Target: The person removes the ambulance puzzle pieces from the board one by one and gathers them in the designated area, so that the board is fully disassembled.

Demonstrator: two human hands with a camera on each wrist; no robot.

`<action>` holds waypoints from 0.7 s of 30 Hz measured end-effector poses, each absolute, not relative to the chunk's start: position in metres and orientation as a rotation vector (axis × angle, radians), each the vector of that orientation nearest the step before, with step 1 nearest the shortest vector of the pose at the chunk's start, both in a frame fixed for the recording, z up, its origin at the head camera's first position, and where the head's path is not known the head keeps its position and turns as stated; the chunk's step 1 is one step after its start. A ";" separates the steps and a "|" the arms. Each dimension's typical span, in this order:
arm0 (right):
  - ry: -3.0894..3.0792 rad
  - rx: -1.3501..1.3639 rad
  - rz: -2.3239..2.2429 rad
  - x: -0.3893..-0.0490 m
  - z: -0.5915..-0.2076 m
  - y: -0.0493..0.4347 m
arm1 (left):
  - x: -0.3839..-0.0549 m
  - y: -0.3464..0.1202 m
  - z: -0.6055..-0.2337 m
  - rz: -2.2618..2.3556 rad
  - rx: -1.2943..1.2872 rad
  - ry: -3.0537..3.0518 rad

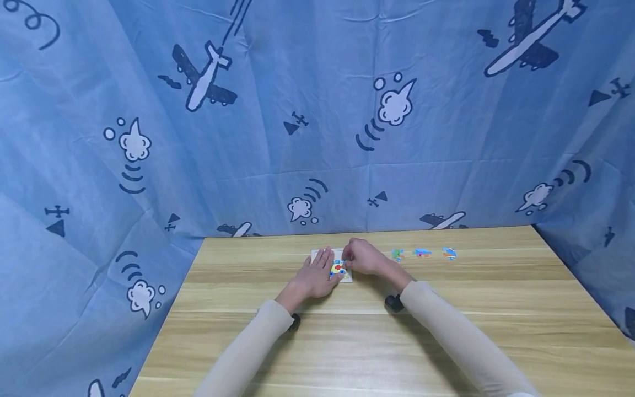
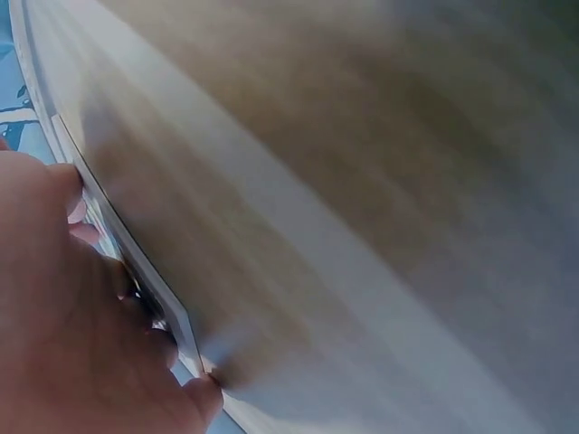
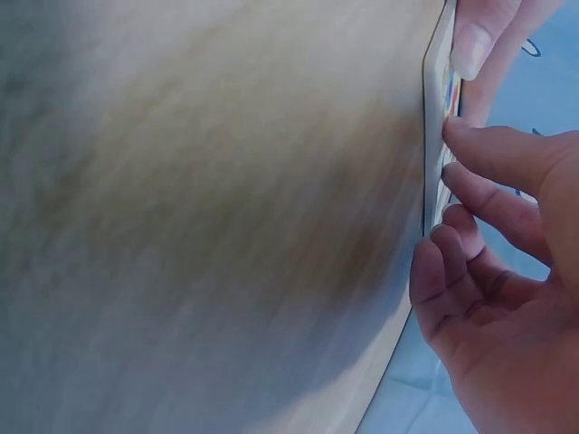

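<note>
A small jigsaw puzzle in a pale frame (image 1: 349, 279) lies near the table's far side, showing yellow, red and blue picture parts. Flat across its left side rests my left hand (image 1: 317, 277), fingers extended and thumb along the lower edge. My right hand (image 1: 364, 257) is at the upper right of the puzzle, thumb and fingers bent down to its surface. Their tips seem to pinch a small puzzle piece (image 1: 344, 263), mostly covered by the fingers. In the right wrist view the thumb (image 3: 493, 152) and forefinger touch the puzzle at its edge.
To the right of my right hand lie a green puzzle piece (image 1: 398, 254), a blue and pink piece (image 1: 422, 252) and a blue and orange piece (image 1: 449, 253). A blue curtain (image 1: 327, 138) with printed planes hangs behind the wooden table (image 1: 347, 342).
</note>
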State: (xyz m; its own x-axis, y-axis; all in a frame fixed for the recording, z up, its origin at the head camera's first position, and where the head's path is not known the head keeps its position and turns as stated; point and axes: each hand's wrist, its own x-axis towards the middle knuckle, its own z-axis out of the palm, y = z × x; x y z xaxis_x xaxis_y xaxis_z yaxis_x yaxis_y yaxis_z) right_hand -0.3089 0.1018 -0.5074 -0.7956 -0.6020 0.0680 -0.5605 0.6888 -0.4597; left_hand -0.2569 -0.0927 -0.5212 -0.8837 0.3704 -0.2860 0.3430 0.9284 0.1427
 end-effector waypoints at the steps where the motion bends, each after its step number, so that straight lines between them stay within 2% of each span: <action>1: 2.803 -0.968 -0.715 -0.309 -0.507 0.101 | -0.257 -0.092 -0.521 0.123 0.521 2.776; 21: 2.768 -0.862 -0.819 -0.308 -0.511 0.100 | -0.257 -0.089 -0.518 0.089 0.493 2.763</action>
